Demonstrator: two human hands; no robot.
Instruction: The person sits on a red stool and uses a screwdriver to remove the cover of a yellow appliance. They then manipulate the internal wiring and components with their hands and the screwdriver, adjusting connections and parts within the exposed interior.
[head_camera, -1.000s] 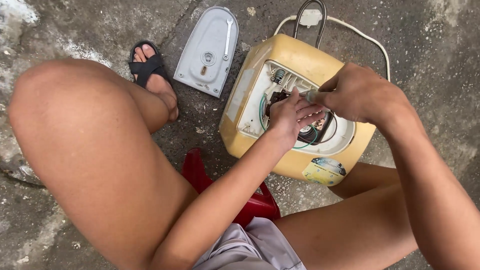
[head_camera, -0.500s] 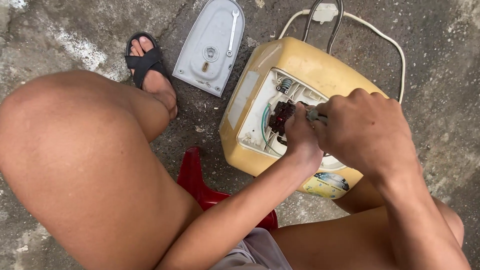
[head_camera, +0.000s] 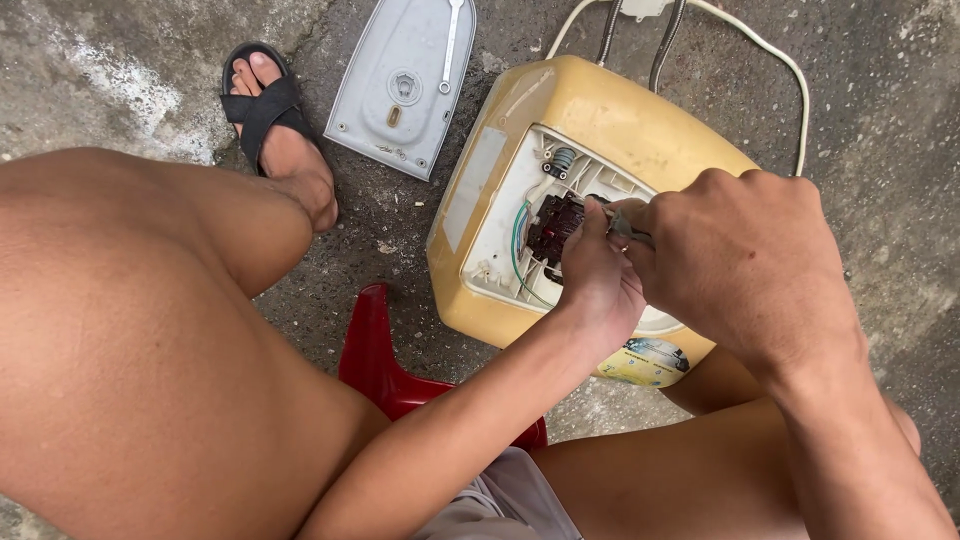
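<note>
Now bent closer over yellow appliance (head_camera: 610, 120): left hand (head_camera: 595, 275) pinching dark component (head_camera: 555, 228) inside, right hand (head_camera: 745, 260) clenched around slim tool (head_camera: 625, 222), working same spot.

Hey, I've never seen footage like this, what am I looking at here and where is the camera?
The camera sits on a person's head and looks straight down, so you see their own bare knees, arms and hands. They sit on a low red stool over rough concrete ground. In front of them lies a yellow appliance housing with its cover off, showing white insides, a dark part and thin wires. The left hand reaches into the opening by the dark part. The right hand is closed around a slim tool aimed at the same spot; what kind of tool is hidden. On the ground beyond lie the grey cover plate with a small wrench on it, a white cable, and the person's foot in a black sandal.
</note>
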